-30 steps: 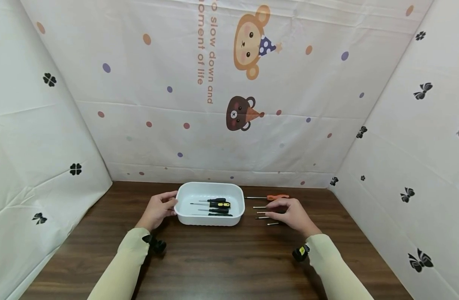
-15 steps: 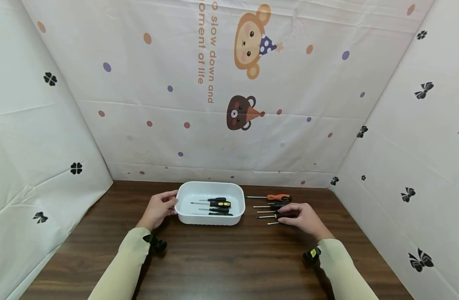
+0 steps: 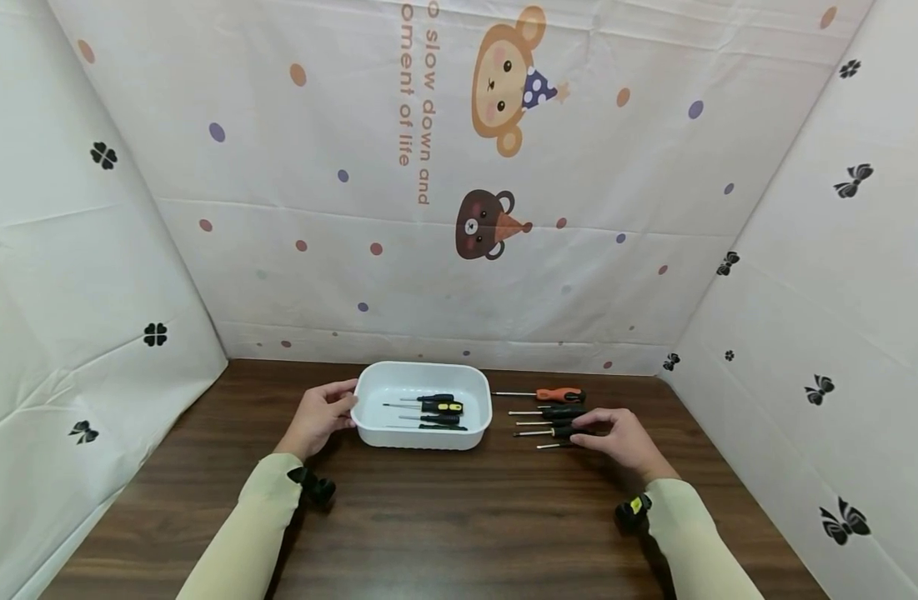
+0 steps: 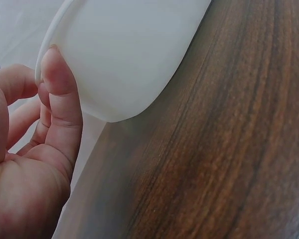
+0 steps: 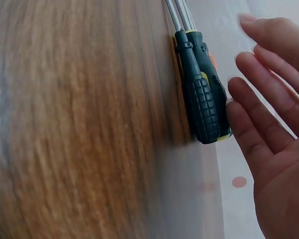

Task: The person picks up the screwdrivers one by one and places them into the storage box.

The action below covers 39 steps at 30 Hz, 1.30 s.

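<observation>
Grips the rim of the white tub [image 3: 421, 439] at nine o'clock with the left hand [image 3: 316, 421]. Holds the right hand [image 3: 616, 435] loosely unfolded, apparently clasping nothing, with fingertips close to the black-handled screwdrivers [image 5: 204, 104] at the tub's three o'clock; cannot tell whether touching. Could pinch two handles together, given such tight spacing, or roll a neighbour with a low sweep. Could jostle the screwdrivers inside the tub [image 3: 442, 408] by tugging the rim. Note the orange-handled screwdriver [image 3: 554, 395] at twelve o'clock of the loose row, just beside the tub, likely to block any slide toward three.

Nearest screwdriver [image 3: 554, 446]: handle (mostly) behind right hand [image 3: 616, 437]
</observation>
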Tool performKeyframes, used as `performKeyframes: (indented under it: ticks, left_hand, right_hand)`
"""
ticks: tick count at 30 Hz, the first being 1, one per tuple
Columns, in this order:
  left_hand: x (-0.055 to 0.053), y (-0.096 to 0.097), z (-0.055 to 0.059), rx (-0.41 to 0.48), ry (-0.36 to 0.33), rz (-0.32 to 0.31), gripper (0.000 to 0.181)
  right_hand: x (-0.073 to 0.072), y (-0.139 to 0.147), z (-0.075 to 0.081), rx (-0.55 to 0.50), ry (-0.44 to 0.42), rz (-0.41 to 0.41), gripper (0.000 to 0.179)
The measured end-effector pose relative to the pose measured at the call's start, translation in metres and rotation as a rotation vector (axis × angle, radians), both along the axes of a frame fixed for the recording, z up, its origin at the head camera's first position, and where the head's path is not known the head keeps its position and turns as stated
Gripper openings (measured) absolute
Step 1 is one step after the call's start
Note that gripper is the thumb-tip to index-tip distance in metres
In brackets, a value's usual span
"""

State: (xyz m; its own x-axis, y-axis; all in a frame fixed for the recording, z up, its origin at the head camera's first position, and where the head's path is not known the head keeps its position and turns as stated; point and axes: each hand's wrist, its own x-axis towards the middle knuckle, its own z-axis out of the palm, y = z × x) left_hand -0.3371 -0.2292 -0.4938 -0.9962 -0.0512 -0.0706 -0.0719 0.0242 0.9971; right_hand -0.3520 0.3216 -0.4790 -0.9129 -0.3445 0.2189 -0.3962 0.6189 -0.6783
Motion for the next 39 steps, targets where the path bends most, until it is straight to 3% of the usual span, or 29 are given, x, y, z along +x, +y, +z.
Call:
performKeyframes:
  ticks: [11, 39]
  left_hand:
    - [0.000, 0.001, 0.000, 0.008, 0.008, -0.002, 0.047]
    - [0.001, 0.001, 0.002, 0.000, 0.004, -0.002, 0.045]
  right_hand:
    - [0.000, 0.005, 0.000, 0.063, -0.007, -0.046, 0.026]
    - [0.002, 0.011, 0.002, 0.179, -0.041, -0.061, 0.019]
